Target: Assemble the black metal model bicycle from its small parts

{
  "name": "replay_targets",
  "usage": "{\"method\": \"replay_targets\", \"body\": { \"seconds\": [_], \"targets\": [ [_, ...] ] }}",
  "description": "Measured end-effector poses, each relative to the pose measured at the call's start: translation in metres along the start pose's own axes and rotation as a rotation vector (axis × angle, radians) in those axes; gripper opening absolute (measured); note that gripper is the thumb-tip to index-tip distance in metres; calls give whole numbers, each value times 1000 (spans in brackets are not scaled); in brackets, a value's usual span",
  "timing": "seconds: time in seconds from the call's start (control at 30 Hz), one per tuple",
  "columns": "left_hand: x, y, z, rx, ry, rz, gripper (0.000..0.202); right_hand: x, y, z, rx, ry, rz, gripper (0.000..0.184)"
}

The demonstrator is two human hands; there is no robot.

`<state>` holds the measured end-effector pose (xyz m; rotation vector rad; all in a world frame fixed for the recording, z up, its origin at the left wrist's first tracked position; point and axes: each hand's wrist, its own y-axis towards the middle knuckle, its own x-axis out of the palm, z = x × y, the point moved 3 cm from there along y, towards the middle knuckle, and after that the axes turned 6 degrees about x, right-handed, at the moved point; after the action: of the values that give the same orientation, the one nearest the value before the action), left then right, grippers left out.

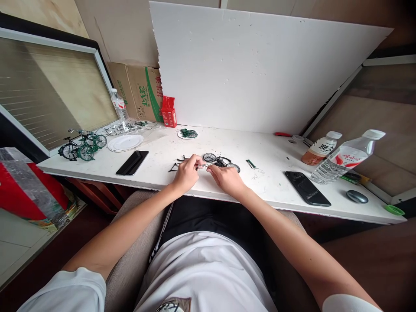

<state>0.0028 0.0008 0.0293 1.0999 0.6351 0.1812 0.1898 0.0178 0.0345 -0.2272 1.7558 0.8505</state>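
Observation:
My left hand (187,172) and my right hand (227,177) are close together above the table's front edge. Both are closed, pinching a small, thin metallic-looking part (204,166) between them, too small to name. Just behind my hands lie black model bicycle wheels (209,157) and other dark bicycle parts (223,162). A black model bicycle frame piece (174,167) rests to the left of my left hand and is partly hidden by it. Right of my right hand lies a small dark green strip-like part (251,164).
Assembled model bicycles (82,145) stand at the left, near white plates (125,143). Green parts sit on a small white plate (182,136) behind. Phones (132,163) (307,188) flank my hands. Bottles (349,156) and a mouse (357,196) are at right; a white board (266,69) stands behind.

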Motion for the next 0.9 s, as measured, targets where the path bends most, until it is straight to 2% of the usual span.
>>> {"method": "replay_targets", "body": {
  "seconds": [0.1,0.3,0.37,0.5,0.6,0.67,0.73,0.8,0.9],
  "targets": [
    [-1,-1,1,19,-37,28,41,0,-1,-3,38,136,-19,41],
    [-1,-3,4,47,-1,61,40,-6,-1,-7,108,638,-82,49],
    [-2,-2,6,73,18,72,39,-4,-1,-8,178,890,-151,51],
    [-6,1,8,162,72,97,37,3,-3,-17,367,1448,-405,44],
    [-9,3,5,209,97,88,35,5,-4,-21,431,1657,-501,40],
    [-9,4,3,222,103,67,36,5,-3,-21,430,1661,-507,39],
    [-8,5,0,212,101,40,37,5,-2,-18,413,1572,-471,41],
    [-8,5,-3,174,85,18,38,3,-1,-16,377,1390,-373,48],
    [-8,5,-5,126,43,4,39,-5,-1,-15,261,983,-153,55]
  ]
}}
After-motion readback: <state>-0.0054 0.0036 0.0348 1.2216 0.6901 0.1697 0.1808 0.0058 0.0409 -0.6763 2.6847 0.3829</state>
